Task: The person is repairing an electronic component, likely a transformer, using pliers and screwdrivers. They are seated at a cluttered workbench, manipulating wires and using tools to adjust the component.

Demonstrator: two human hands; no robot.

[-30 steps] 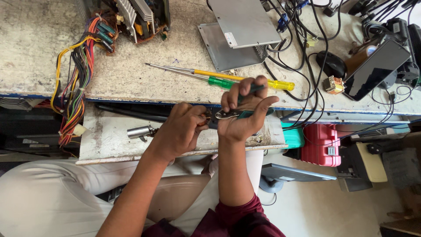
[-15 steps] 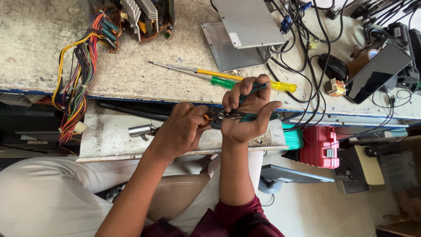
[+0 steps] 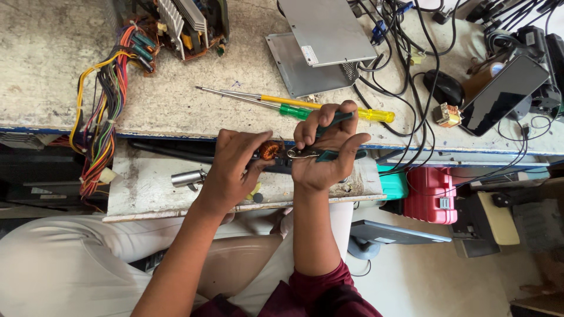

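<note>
Copper-wound toroid coil sits pinched in the fingertips of the left hand, held up just off the tabletop so its leads face the tool. Right hand is clenched around green-handled cutters, their nose touching the coil. 2 screwdrivers lie just beyond, within reach.

My left hand is curled, thumb and fingertips pinched together at its upper right, forearm slanting up from the lower left. My right hand is closed in a grip, fingers wrapped over, its forearm rising nearly straight beside the left.
</note>
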